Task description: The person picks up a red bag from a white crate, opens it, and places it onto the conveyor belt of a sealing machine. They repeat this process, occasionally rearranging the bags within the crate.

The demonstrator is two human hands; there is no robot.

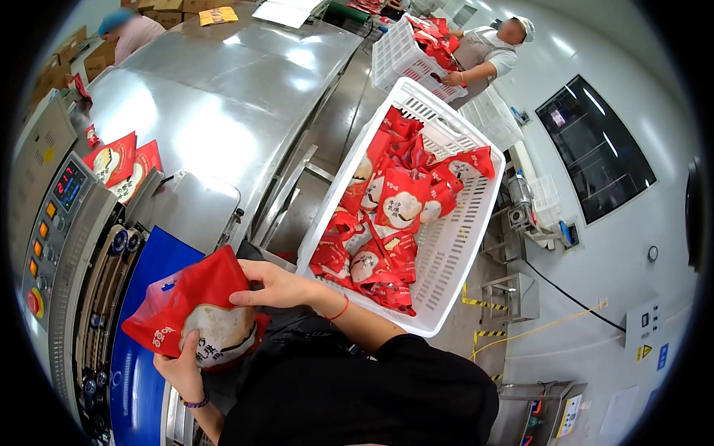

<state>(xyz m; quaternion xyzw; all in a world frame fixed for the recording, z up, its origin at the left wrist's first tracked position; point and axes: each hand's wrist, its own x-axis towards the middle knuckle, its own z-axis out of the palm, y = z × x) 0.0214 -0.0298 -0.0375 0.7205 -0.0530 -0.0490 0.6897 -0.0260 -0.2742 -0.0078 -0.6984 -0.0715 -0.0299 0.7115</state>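
A red printed food pouch (195,299), with a pale picture and a small hang hole, is held between both my hands over a blue panel (141,342). My left hand (181,369), with a dark beaded bracelet at the wrist, grips the pouch's lower side, thumb on its front. My right hand (277,285), with a red string at the wrist, pinches the opposite edge. Close to my right arm stands a white slotted crate (452,281) with several similar red pouches (401,199) in it. My fingers behind the pouch are hidden.
On the left is a sealing machine (68,189) with a red digital display and belts. Flat red pouches (113,159) lie on the steel table (245,67). One person (487,56) holds another filled crate (388,56); a second person (137,36) is at far left.
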